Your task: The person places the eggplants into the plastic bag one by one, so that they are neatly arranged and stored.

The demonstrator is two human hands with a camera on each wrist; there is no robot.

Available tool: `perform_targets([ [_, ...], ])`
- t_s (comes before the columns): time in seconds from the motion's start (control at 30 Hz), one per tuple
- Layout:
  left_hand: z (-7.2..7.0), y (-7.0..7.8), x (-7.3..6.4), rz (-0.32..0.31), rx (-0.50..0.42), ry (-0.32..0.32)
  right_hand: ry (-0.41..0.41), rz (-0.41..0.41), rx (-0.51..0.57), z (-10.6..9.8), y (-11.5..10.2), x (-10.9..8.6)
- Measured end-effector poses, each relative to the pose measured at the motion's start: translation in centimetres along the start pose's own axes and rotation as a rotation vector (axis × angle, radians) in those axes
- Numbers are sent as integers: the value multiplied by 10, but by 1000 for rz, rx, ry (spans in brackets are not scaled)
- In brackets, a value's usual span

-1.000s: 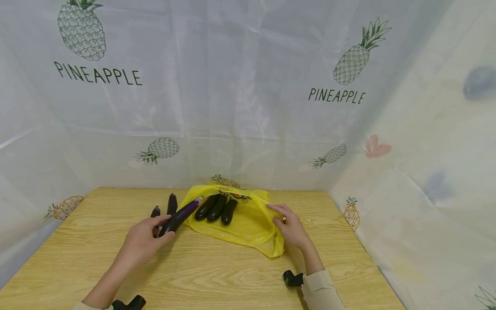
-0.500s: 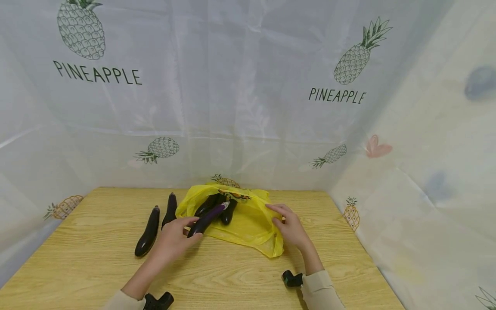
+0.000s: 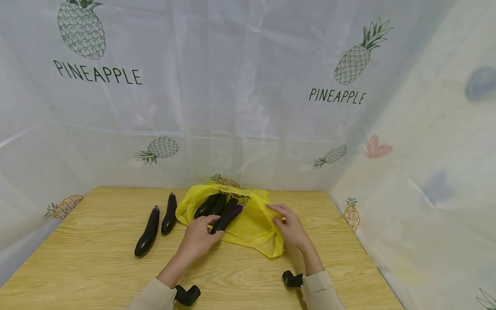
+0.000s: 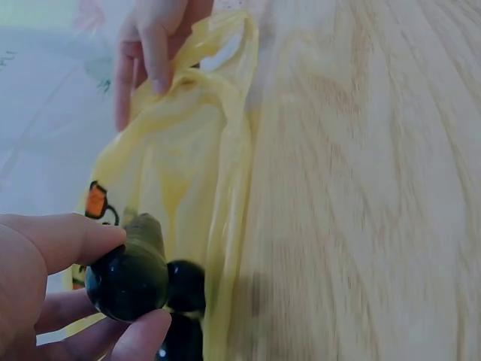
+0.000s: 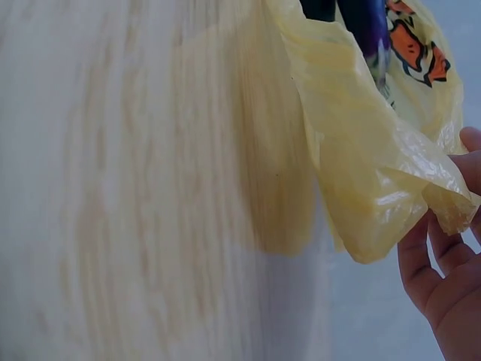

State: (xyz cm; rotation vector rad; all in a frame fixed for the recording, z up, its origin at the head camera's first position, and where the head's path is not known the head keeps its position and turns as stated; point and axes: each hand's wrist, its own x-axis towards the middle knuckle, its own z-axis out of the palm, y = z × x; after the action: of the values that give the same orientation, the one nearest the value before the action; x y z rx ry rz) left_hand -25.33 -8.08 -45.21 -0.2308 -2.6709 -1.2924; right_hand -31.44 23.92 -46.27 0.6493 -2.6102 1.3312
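A yellow plastic bag lies on the table with its mouth spread, several dark eggplants inside. My left hand grips one purple eggplant by its rounded end, at the near edge of the bag's mouth; its stem end points into the bag. The left wrist view shows thumb and fingers around that held eggplant. At the bag's right side my right hand holds the rim between thumb and fingers. In the right wrist view the bag's corner hangs from those fingers.
Two more eggplants lie on the wooden table left of the bag: one long eggplant nearer me and another eggplant beside the bag. A pineapple-print sheet hangs behind the table and at its sides.
My left hand has carried the eggplant rightward from above the two loose eggplants into the bag's mouth, uncovering both. My right hand stays at the bag's rim.
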Motion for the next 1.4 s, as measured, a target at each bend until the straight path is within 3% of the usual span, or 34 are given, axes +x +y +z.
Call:
perform_targets([
  [0.3, 26, 11, 11, 46, 15, 30, 1, 6, 10, 1, -2, 1],
  [0.67, 55, 16, 31, 70, 74, 149, -3, 8, 22, 1, -4, -2],
  [1.1, 73, 13, 31, 49, 117, 210, 3, 7, 16, 3, -4, 1],
  [1.23, 72, 13, 29, 43, 126, 199, 0, 0, 14, 3, -5, 1],
  [1.4, 70, 14, 28, 25, 135, 125, -2, 1, 15, 3, -4, 0],
])
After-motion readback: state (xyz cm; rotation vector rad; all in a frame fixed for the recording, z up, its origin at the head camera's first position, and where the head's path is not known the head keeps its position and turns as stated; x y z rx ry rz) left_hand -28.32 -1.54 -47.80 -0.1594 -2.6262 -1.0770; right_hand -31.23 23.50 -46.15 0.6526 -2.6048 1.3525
